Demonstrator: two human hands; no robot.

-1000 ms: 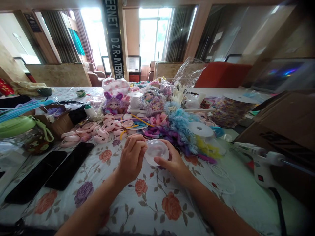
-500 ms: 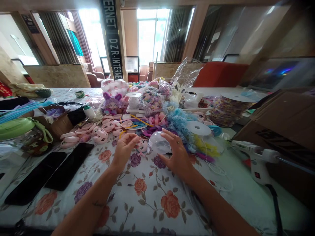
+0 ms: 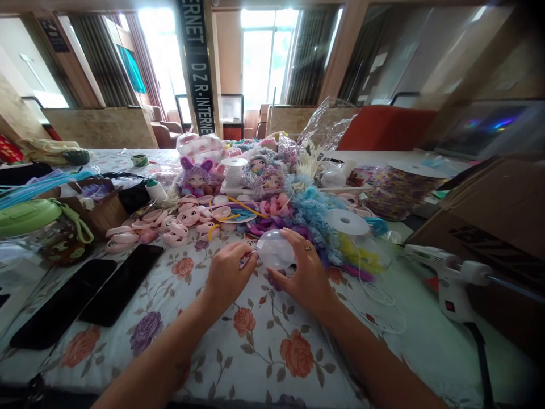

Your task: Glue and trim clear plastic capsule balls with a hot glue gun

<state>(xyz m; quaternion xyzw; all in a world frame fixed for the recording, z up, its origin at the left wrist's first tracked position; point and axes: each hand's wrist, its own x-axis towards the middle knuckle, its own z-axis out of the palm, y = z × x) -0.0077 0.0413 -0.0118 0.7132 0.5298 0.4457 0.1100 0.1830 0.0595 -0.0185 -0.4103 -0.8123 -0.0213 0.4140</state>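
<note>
Head view: right hand point(image 3: 307, 276) cups clear dome point(image 3: 275, 249) beside left hand point(image 3: 226, 276)

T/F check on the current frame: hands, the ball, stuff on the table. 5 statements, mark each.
1. The right hand grips a clear plastic ball. True.
2. The left hand rests flat on the black phones. False: its fingertips are at the ball's left edge, and the phones lie apart, further left.
3. A white glue gun lies on the table, to the right of both hands. True.
4. The tablecloth is plain blue. False: it is light with a printed flower pattern.
5. The right hand wears a ring. True.
</note>
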